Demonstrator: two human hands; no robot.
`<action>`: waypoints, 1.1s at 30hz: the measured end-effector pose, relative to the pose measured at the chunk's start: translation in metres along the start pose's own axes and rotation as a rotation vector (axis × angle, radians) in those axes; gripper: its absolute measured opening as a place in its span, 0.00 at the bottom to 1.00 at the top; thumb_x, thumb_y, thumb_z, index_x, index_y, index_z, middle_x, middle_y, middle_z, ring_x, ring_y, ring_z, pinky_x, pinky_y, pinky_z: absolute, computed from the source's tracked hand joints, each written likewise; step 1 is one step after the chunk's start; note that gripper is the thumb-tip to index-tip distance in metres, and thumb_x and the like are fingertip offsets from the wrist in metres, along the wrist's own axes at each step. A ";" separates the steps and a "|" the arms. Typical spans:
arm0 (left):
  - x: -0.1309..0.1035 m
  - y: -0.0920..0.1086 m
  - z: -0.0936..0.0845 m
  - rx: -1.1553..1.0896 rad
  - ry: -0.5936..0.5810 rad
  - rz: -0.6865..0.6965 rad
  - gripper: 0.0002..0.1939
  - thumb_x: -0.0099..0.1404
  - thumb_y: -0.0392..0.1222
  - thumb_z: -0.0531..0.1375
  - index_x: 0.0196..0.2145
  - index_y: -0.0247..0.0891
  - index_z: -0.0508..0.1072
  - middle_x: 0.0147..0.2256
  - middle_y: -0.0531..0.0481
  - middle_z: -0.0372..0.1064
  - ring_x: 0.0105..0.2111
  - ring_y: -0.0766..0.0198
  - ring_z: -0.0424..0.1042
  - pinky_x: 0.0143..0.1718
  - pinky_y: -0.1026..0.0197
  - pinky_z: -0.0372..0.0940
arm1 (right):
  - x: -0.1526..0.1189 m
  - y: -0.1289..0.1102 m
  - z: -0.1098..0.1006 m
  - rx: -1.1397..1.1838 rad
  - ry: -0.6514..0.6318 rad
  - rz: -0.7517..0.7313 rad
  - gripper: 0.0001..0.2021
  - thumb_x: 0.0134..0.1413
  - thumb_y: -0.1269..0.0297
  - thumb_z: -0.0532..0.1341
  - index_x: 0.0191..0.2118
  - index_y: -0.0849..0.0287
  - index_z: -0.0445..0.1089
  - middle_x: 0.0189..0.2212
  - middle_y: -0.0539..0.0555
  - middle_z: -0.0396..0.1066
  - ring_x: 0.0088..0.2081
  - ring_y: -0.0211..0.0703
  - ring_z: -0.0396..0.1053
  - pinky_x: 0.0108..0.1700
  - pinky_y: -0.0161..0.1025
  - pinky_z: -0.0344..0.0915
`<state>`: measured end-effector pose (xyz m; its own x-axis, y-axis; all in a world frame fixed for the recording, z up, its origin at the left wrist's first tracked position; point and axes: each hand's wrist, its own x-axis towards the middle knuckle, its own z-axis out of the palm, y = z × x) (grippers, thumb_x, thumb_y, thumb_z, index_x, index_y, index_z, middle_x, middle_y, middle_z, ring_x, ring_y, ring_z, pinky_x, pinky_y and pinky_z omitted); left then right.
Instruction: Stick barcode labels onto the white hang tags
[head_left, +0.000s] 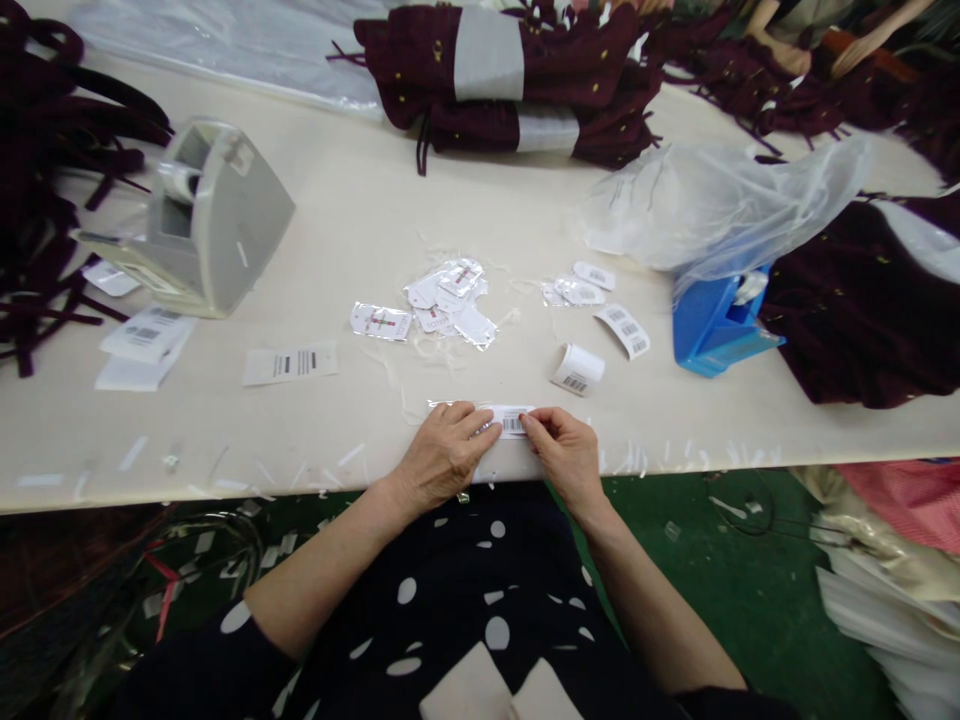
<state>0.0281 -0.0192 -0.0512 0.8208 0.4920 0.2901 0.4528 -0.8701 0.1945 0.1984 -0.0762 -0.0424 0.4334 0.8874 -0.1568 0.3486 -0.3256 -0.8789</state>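
At the table's front edge, a small white barcode label (513, 422) lies between my two hands. Thumb and forefinger of my right hand (568, 455) pinch its right end. My left hand (448, 452) has its fingers together, pressing down on a hang tag whose shiny wrapped edge shows just behind the fingers. The rest of that tag is hidden under the hand. Beyond my hands lies a loose pile of white hang tags (450, 296) with strings. To the right are a curled strip of barcode labels (579, 369) and a flatter label strip (624, 331).
A grey tape dispenser (232, 215) stands at left, a blue one (712, 325) at right, partly under a clear plastic bag (720, 200). Bundled maroon garments (517, 75) lie at the back. Tape scraps line the front edge. Another person's hands (787, 55) show at far right.
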 end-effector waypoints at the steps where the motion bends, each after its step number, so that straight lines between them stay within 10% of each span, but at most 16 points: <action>1: 0.000 0.000 0.000 0.009 -0.012 0.002 0.12 0.64 0.35 0.49 0.43 0.37 0.68 0.39 0.45 0.67 0.39 0.58 0.61 0.36 0.56 0.58 | 0.000 -0.001 0.000 -0.033 0.005 -0.012 0.12 0.48 0.56 0.58 0.27 0.60 0.70 0.20 0.49 0.70 0.22 0.36 0.63 0.26 0.32 0.60; 13: 0.004 0.002 -0.002 0.015 -0.063 -0.005 0.11 0.63 0.34 0.50 0.42 0.37 0.68 0.39 0.46 0.67 0.39 0.58 0.60 0.36 0.56 0.56 | 0.000 -0.009 -0.002 -0.666 0.096 -0.163 0.10 0.51 0.59 0.56 0.35 0.60 0.66 0.19 0.49 0.68 0.23 0.41 0.66 0.27 0.35 0.59; 20: 0.003 0.003 -0.002 -0.008 -0.056 -0.020 0.10 0.63 0.36 0.50 0.41 0.37 0.68 0.38 0.45 0.66 0.39 0.58 0.60 0.36 0.56 0.56 | -0.027 0.005 0.006 -0.715 0.050 -0.755 0.13 0.57 0.67 0.52 0.47 0.61 0.67 0.46 0.60 0.70 0.49 0.47 0.64 0.51 0.46 0.57; 33: 0.003 0.002 -0.001 -0.047 -0.046 -0.036 0.10 0.64 0.37 0.50 0.40 0.38 0.69 0.37 0.46 0.67 0.38 0.58 0.61 0.37 0.55 0.57 | -0.030 0.012 0.005 -0.832 -0.034 -0.750 0.19 0.58 0.64 0.51 0.55 0.61 0.60 0.54 0.57 0.63 0.59 0.53 0.50 0.59 0.61 0.38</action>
<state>0.0314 -0.0197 -0.0488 0.8201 0.5201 0.2387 0.4662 -0.8491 0.2483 0.1857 -0.1053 -0.0507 -0.1376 0.9550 0.2626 0.9647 0.1894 -0.1831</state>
